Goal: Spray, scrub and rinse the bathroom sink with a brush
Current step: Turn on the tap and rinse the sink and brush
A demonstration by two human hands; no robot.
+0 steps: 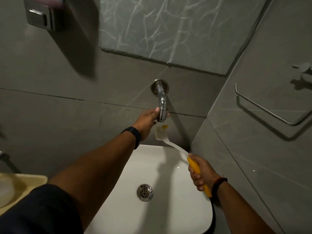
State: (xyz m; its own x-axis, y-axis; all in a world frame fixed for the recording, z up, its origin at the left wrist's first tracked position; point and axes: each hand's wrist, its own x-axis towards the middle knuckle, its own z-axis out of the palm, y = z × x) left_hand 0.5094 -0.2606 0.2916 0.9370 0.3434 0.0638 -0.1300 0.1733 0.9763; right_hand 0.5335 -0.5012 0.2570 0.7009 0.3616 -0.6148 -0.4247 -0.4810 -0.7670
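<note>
A white sink (168, 210) with a chrome drain (145, 192) sits below a chrome wall tap (161, 102). My left hand (146, 121) grips the tap's lower end. My right hand (198, 174) holds the yellow handle of a brush (175, 147). Its white neck rises to the left, and the bristle head is right under the tap's spout. I see no water stream.
A mirror (168, 27) hangs above the tap. A chrome towel ring (263, 107) is fixed on the right wall, and a metal plate (39, 16) is at the upper left. A yellowish shelf (20, 188) with a pale container sits at the lower left.
</note>
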